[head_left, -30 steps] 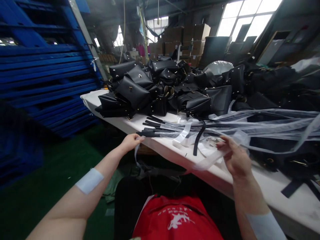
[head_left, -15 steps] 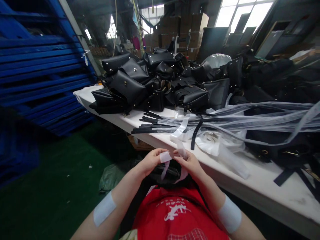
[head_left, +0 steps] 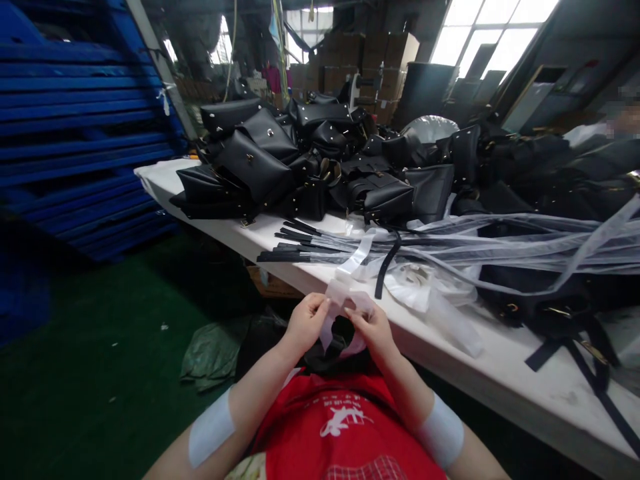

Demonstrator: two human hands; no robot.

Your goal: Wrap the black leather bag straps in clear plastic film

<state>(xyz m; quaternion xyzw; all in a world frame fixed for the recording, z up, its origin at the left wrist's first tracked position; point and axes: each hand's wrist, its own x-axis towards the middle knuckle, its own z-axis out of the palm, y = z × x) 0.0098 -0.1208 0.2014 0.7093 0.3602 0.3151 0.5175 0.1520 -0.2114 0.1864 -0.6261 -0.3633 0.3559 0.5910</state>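
My left hand (head_left: 308, 323) pinches a whitish translucent strip (head_left: 340, 293) between thumb and fingers, just off the table's front edge. Close beside it, my right hand (head_left: 373, 327) grips another part of the strip, which loops and hangs down between the hands. Whether it is one strip or two I cannot tell. Just beyond the hands, a shiny white strip (head_left: 359, 253) lies across a bundle of black straps (head_left: 287, 252) in clear plastic sleeves. A short black strap (head_left: 387, 265) rests over that bundle.
Black bags (head_left: 255, 167) with metal fittings are heaped along the white table (head_left: 500, 373). Plastic sleeves (head_left: 525, 233) spread to the right. Blue pallets (head_left: 80, 147) are stacked at left. A crumpled green sheet (head_left: 210, 353) lies on the floor. Part of another person shows at far right.
The strip's end at my left hand has risen and now crosses toward the right hand's part. My hands stay close together. The view has shifted slightly.
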